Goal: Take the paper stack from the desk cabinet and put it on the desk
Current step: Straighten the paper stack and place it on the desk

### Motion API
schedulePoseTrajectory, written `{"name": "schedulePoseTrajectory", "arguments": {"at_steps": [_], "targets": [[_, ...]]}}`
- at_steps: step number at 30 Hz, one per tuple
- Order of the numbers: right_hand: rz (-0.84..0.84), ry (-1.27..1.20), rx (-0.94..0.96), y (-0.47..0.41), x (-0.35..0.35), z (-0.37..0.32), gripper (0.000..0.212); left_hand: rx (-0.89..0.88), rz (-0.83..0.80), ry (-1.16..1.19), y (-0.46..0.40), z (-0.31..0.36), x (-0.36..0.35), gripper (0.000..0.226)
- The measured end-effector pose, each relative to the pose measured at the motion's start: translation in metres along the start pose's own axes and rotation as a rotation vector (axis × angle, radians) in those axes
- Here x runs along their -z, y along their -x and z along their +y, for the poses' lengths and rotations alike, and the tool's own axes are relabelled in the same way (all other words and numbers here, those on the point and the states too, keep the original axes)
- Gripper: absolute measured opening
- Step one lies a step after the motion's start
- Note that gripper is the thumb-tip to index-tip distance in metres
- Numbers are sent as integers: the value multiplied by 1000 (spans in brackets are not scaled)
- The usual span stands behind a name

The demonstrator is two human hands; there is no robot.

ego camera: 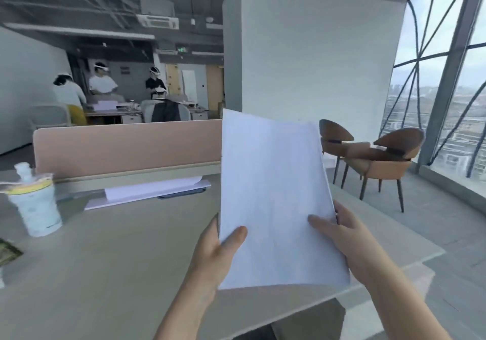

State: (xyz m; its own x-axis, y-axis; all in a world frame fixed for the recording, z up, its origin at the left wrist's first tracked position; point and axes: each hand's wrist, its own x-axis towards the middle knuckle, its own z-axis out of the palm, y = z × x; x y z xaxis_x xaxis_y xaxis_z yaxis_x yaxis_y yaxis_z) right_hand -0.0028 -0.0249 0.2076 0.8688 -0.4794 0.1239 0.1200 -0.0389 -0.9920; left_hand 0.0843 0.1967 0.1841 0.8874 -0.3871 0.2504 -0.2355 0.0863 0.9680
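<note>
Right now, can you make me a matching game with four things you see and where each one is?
Things:
1. paper stack
2. plastic cup
3. brown chairs
4. pink divider

Places:
A. on the floor by the window
B. held up in both hands, left hand and right hand
C. standing along the desk's far edge
D. on the desk's left side

Pairs: 1-B, 2-D, 3-A, 4-C

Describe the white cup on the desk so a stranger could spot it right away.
Start at the pink divider panel across the back of the desk, then follow it to its left end. The cup stands just in front, near the desk's left edge. It alone is upright, with a yellow-rimmed film lid; the papers nearby lie flat.
</note>
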Motion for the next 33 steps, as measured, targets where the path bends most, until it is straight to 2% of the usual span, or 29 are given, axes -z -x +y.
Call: {"name": "schedulePoseTrajectory", "arguments": {"at_steps": [6,13,18,22,28,33], "targets": [[-40,72,64,-90,-67,66,30,24,167,-111,-68,-70,44,35],[43,53,85,-116,-110,99,51,70,292,-119,-92,-102,54,35],[25,45,131,-124,-110,99,46,87,311,-76,-97,-95,49,34],[-52,38,113,-135,-101,97,22,194,341,-23,-98,-93,53,19],[-132,10,146,-152,-106,94,20,221,414,6,-104,-91,55,40],[-121,10,161,-158,-114,107,29,288,444,3,-104,-105,47,12]]}}
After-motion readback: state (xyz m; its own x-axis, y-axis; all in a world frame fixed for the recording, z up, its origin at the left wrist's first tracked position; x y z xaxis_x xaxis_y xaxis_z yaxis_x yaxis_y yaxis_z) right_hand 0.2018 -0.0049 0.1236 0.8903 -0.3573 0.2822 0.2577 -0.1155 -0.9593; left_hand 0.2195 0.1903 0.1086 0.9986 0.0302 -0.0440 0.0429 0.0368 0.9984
